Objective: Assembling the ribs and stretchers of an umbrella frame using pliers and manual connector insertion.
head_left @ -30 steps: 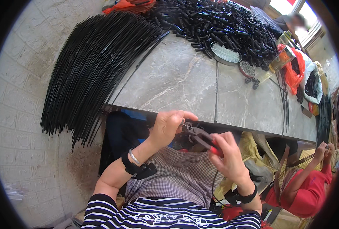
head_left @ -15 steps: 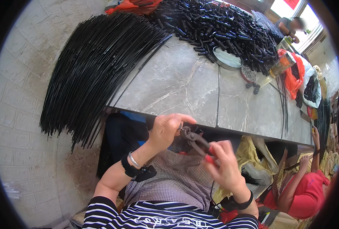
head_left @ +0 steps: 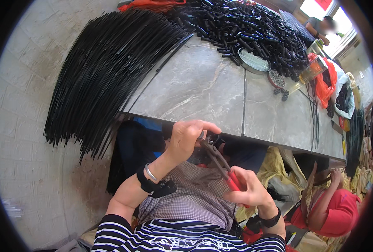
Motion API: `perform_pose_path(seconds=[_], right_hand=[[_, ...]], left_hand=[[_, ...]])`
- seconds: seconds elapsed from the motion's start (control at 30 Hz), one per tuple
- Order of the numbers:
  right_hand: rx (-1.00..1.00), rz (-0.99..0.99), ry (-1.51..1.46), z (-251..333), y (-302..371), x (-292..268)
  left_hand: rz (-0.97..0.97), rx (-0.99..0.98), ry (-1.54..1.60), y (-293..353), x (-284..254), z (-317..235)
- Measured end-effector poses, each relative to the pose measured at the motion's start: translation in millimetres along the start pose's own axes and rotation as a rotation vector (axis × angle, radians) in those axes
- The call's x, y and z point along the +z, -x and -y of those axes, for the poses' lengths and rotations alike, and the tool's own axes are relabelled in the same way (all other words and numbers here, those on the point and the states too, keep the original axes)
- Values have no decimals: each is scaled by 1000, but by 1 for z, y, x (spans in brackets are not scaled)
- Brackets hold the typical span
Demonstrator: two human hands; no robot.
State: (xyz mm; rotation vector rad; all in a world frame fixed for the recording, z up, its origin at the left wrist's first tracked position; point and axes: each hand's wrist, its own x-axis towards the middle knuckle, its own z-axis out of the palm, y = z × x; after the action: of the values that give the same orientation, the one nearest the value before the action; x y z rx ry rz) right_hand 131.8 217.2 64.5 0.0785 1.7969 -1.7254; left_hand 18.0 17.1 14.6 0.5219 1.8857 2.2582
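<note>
Above my lap, just off the table's near edge, my right hand (head_left: 250, 187) is closed around the red handles of a pair of pincers (head_left: 216, 158). The tool slants up and left, so its dark metal jaws meet the fingertips of my left hand (head_left: 185, 140). Those fingers are pinched, with the index finger stretched over the jaws. Something small and dark shows at the fingertips, but its kind is too small to make out. A checked apron (head_left: 173, 197) covers my lap beneath both hands.
A grey marble-look table (head_left: 195, 84) holds a thick sheaf of long black rods (head_left: 98, 80), a heap of short black tubes (head_left: 245, 29) and a round tin (head_left: 253, 63) of pale thin pieces. Yellowish sacks (head_left: 279, 172) lie right. A person in red (head_left: 335, 210) sits beyond; another person (head_left: 316, 29) is far back.
The pincers have turned to a steeper slant, and their handles look closer together. My right hand has shifted slightly down and right; my left hand stays at the jaws.
</note>
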Motion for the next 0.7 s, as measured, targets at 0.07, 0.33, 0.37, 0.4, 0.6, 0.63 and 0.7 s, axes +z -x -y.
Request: perform_pose_path(seconds=[0.07, 0.33, 0.37, 0.4, 0.6, 0.63, 0.7], right_hand=[[35, 58, -110, -3, -2, -1], [119, 260, -647, -17, -6, 9], [97, 290, -722, -18, -6, 12], [87, 298, -757, -18, -8, 12], [103, 271, -792, -18, -2, 18], [115, 260, -800, -19, -2, 19], [107, 279, -800, -20, -4, 23]], left_hand=[[6, 62, 18, 0, 1, 5], [-30, -88, 31, 3, 1, -5], [-25, -79, 59, 2, 2, -5], [-28, -67, 51, -2, 0, -5], [-6, -82, 126, 3, 0, -10], [-8, -92, 118, 5, 0, -9], [-10, -96, 104, 2, -3, -4]])
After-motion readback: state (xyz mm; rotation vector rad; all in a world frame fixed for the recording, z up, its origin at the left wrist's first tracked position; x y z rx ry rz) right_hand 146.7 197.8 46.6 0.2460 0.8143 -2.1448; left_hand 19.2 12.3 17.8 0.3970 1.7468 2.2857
